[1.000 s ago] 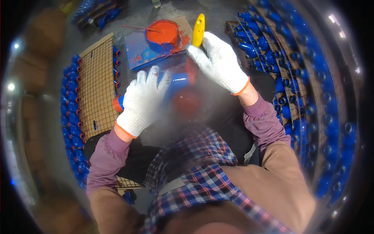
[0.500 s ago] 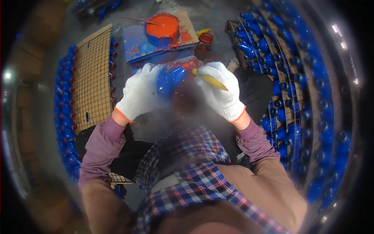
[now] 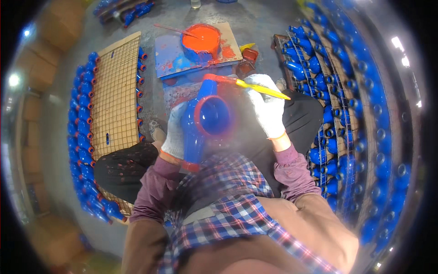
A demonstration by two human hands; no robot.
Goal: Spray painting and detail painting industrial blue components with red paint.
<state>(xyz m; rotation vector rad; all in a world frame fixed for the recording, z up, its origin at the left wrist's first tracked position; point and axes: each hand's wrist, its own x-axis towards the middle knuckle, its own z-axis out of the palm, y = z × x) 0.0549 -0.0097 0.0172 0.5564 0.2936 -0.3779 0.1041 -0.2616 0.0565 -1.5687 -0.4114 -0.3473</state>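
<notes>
Two gloved hands, left hand [image 3: 175, 132] clasping blue fitting [image 3: 205, 123], right hand [image 3: 267, 107] pinching yellow brush [image 3: 260, 87] at its red rim, racks close both sides.

Paint pot [image 3: 200, 40] on board [image 3: 166, 64]

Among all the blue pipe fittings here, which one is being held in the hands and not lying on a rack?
The large blue fitting with a red-painted rim, gripped by the left hand. The right hand holds a yellow-handled brush at its top; the others rest on wire racks.
</notes>
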